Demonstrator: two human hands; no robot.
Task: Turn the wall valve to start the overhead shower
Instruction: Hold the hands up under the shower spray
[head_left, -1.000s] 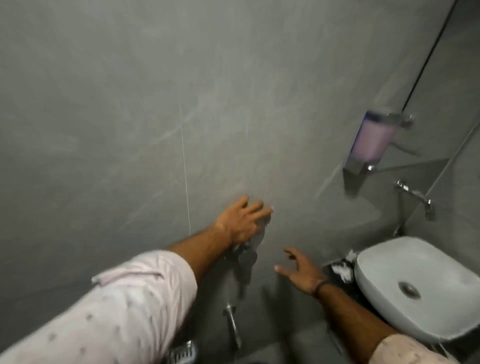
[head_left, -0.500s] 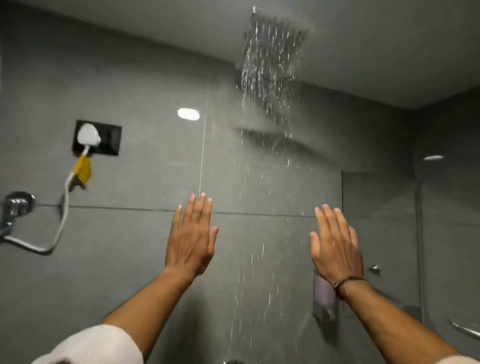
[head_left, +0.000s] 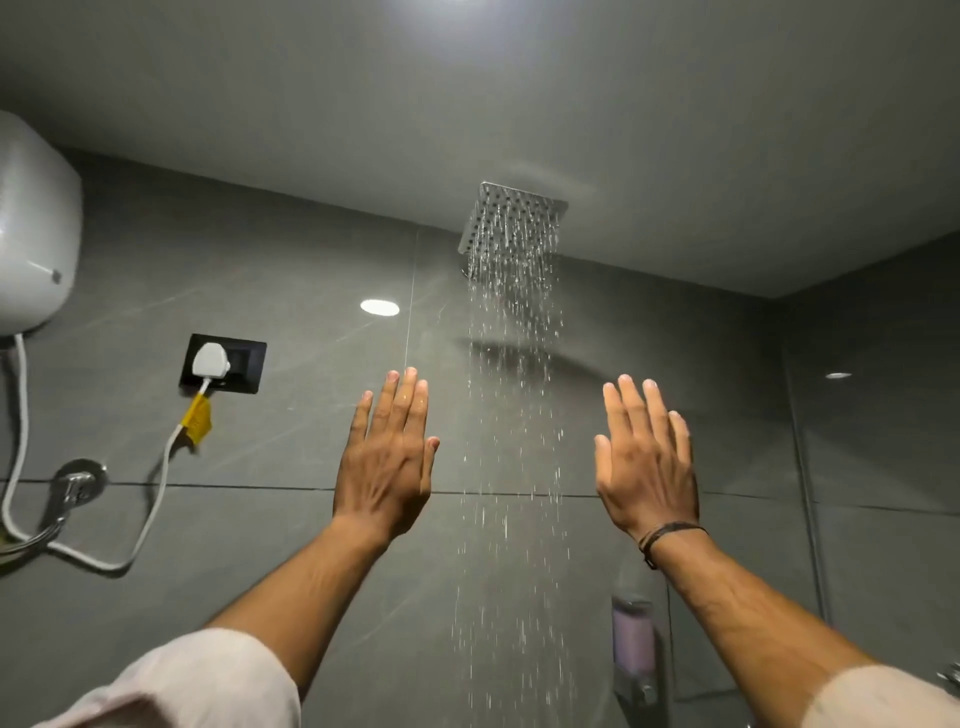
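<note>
Grey tiles cover the wall (head_left: 291, 519), and water now falls in thin streaks from the square shower head (head_left: 511, 221) under the ceiling. A second ago the left hand (head_left: 387, 467) was down low at the wall fitting; now both it and the right hand (head_left: 647, 467) are raised with palms toward the wall, fingers straight and close together, holding nothing. The stream (head_left: 511, 467) drops between the two hands and touches neither, as far as can be seen. Half a second ago the hands were already up; the view has since tilted higher, so more of the shower head shows. That means the task looks done: the shower is running.

The valve itself is not in view here; it is probably below the bottom edge. At left a white plug (head_left: 210, 359) sits in a black socket (head_left: 223, 362), its cord carrying a yellow tag (head_left: 196, 418) whose writing, if any, is too small to read. No brand or label is legible anywhere.
</note>
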